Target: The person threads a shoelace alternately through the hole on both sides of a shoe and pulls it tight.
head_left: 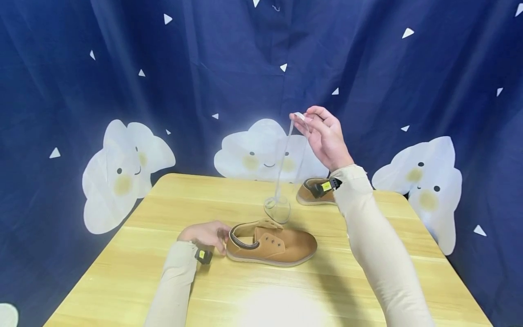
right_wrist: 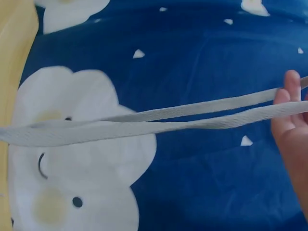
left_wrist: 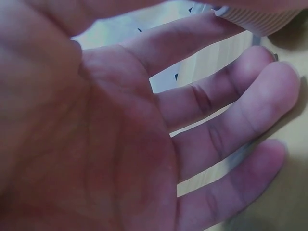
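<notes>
A tan leather shoe (head_left: pixel 294 243) lies sole-down across the table, toe to the right, its eyelets bare. My left hand (head_left: pixel 208 235) holds its heel; in the left wrist view the thumb and index finger meet the ridged sole edge (left_wrist: pixel 262 20), while the other fingers (left_wrist: pixel 240 115) spread apart. Raised above the table, my right hand (head_left: pixel 324 136) pinches a flat whitish shoelace (head_left: pixel 282 156) between its fingers. The lace hangs down in two strands, its lower end looping behind the shoe. In the right wrist view both strands (right_wrist: pixel 187 108) run taut toward the fingertips.
A second tan shoe (head_left: pixel 312 195) stands at the back of the wooden table (head_left: pixel 163 213), partly hidden by my right wrist camera. Behind the table hangs a dark blue curtain (head_left: pixel 245 59) with white clouds and triangles.
</notes>
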`<state>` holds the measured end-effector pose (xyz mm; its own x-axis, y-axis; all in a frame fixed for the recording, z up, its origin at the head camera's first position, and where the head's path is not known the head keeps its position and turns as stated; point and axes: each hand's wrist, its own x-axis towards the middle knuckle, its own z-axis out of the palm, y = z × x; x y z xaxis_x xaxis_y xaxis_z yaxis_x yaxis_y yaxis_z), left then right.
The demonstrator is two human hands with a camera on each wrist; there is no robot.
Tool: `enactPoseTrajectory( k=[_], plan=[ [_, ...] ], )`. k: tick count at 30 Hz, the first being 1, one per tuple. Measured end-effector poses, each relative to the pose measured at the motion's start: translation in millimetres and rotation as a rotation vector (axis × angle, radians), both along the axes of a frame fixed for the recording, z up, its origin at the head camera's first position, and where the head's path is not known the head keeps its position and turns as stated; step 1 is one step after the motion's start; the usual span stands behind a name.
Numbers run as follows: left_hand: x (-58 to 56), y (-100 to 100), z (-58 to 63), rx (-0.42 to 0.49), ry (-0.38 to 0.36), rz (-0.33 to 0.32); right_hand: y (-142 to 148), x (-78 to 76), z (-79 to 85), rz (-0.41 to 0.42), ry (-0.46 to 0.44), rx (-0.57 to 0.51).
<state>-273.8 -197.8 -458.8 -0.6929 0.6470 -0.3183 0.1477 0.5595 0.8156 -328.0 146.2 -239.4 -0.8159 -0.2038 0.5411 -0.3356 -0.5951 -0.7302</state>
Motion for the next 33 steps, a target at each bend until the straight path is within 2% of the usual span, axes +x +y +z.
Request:
enactPoseTrajectory(
  k=[6, 9, 12, 14, 16, 19, 21, 23, 25, 27, 29, 31, 33],
  plan=[
    [0.0, 0, 1.0, -0.039, 0.044, 0.004, -2, 20.9, 12.1, 0.049, 0.081, -0.019],
    [2.3, 0, 4.0, -0.069, 0.064, 0.047, -4, 37.4, 20.2, 0.079, 0.126, -0.037],
    [4.7, 2, 11.5, -0.089, 0.152, 0.128, -7, 57.4, 30.2, 0.14, 0.168, -0.092],
    [7.2, 6, 21.8, -0.078, 0.267, 0.207, -9, 69.7, 34.6, 0.209, 0.185, -0.136],
    [11.2, 16, 37.1, -0.004, 0.372, 0.283, -11, 80.2, 36.3, 0.281, 0.187, -0.164],
    [22.6, 39, 65.2, 0.259, 0.412, 0.36, -12, 91.0, 30.7, 0.351, 0.177, -0.152],
    [33.6, 57, 81.9, 0.475, 0.376, 0.341, -11, 95.1, 21.2, 0.362, 0.173, -0.096],
    [45.8, 74, 93.4, 0.646, 0.318, 0.275, -8, 96.6, 7.2, 0.369, 0.168, -0.017],
    [56.5, 89, 99.3, 0.758, 0.244, 0.182, -4, 96.9, -10.4, 0.392, 0.147, 0.095],
    [63.4, 100, 100.0, 0.815, 0.158, 0.098, 1, 95.9, -29.8, 0.417, 0.109, 0.22],
    [66.7, 106, 98.1, 0.843, 0.068, 0.051, 6, 94.3, -48.7, 0.432, 0.056, 0.338],
    [66.9, 109, 94.5, 0.837, 0.01, 0.045, 12, 91.9, -66.4, 0.443, 0.007, 0.424],
    [65.7, 108, 90.1, 0.793, -0.005, 0.074, 17, 89.1, -81.8, 0.439, -0.023, 0.474]
  ],
)
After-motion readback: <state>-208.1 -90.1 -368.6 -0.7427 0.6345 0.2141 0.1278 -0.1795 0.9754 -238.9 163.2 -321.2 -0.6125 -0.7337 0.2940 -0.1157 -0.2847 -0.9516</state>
